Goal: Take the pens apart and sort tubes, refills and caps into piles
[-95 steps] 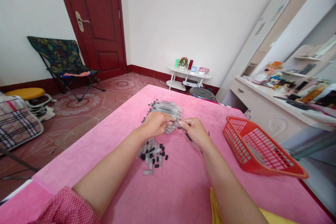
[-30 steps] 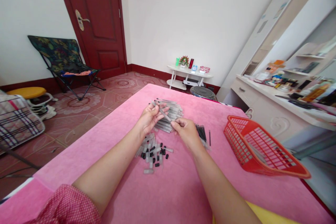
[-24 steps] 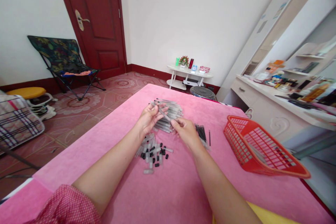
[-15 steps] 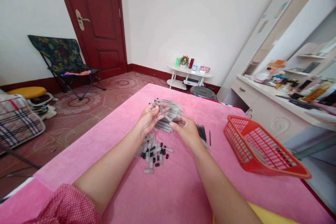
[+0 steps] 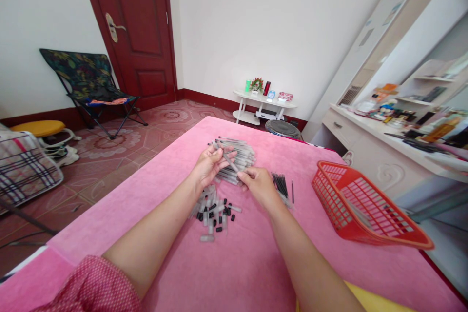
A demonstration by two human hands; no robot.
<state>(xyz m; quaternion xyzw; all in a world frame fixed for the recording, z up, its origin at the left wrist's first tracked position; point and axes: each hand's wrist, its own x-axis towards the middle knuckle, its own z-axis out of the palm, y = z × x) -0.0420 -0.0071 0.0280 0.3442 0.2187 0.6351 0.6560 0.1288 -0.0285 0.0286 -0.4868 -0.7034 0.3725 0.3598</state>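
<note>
A slim translucent grey pen barrel (image 5: pixel 230 161) slants between my hands. My left hand (image 5: pixel 209 163) is closed on its upper left end, thumb against the fingers. At the lower right end, my right hand (image 5: pixel 258 183) pinches it between thumb and fingertips. Behind it lies a heap of similar pen barrels (image 5: pixel 243 151), some dark at the left end and partly hidden by my hands. Nearer me, clear pen caps (image 5: pixel 206 238) and small black plugs (image 5: pixel 219 229) lie in a loose pile. Right of my right hand is a bunch of thin black refills (image 5: pixel 281 185).
A red plastic basket (image 5: pixel 365 209) with something pale inside stands on the right of the pink-covered table (image 5: pixel 226 273). One dark refill (image 5: pixel 292 191) lies apart beside the bunch. Something yellow (image 5: pixel 373 297) is at the near right edge. A dresser (image 5: pixel 365 141) stands beyond the basket.
My right hand's fingers have drawn together into a pinch on the lower end of the pen barrel. My left hand stays almost where it was.
</note>
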